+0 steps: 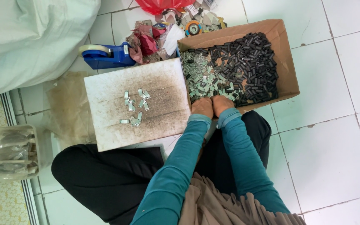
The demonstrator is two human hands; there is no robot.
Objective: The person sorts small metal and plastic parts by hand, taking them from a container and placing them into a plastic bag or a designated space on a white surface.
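Head camera, looking straight down at a person seated cross-legged on a white tiled floor (330, 137). Both arms, in teal sleeves, reach forward and meet at the near edge of a cardboard box (286, 62). The left hand (202, 107) and right hand (222, 104) sit side by side, touching, knuckles up, fingers curled downward into the box. The fingertips are buried among the contents, so it cannot be told whether either hand grips anything or lies loose. The box holds a heap of small black tubes (251, 62) on its right side and small pale green metal clips (198, 79) on its left, just ahead of the hands. Left of the box lies a stained white board (163, 112) serving as a work surface, with a few more clips (135, 106) scattered on it, well apart from the hands. Beyond the board stands a blue tape dispenser (105, 56) beside crumpled red wrapping (146, 41). A white sack (26, 37) is cut off at the top left corner, and a clear plastic bag (13, 152) at the left edge is too blurred to make out.
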